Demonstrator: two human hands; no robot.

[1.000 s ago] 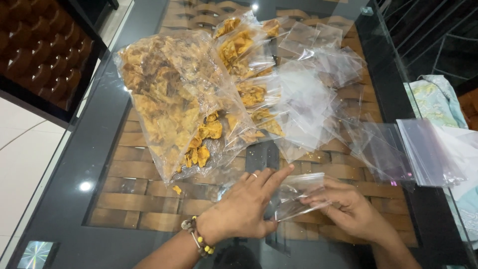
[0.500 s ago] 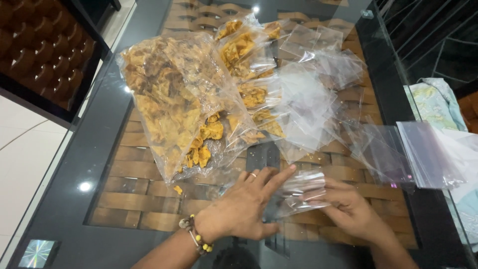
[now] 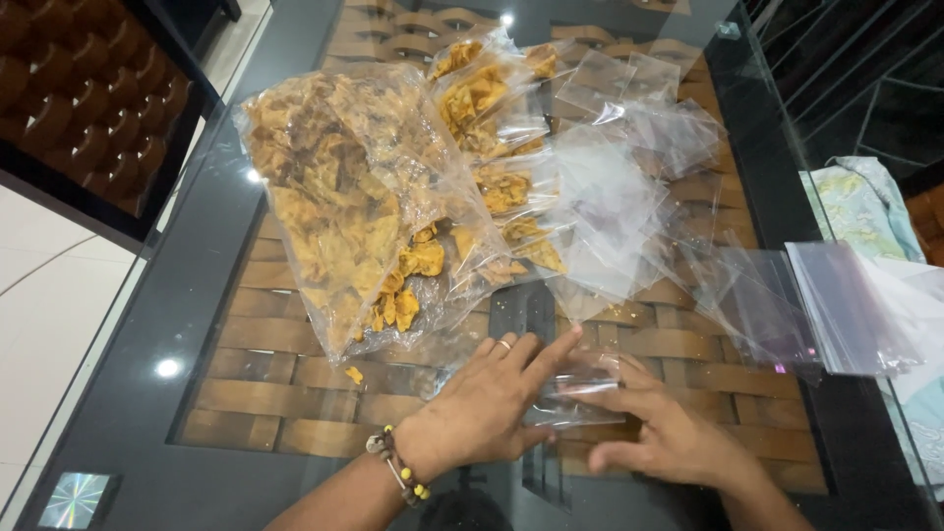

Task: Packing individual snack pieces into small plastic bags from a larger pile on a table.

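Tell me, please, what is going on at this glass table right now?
A person presses both hands on a small clear bag lying flat on the glass table. The left hand lies over its left part and the right hand pins its right edge with the fingers. Behind them lie a big bag of yellow chips, several small filled bags and loose empty bags. A stack of empty bags sits to the right.
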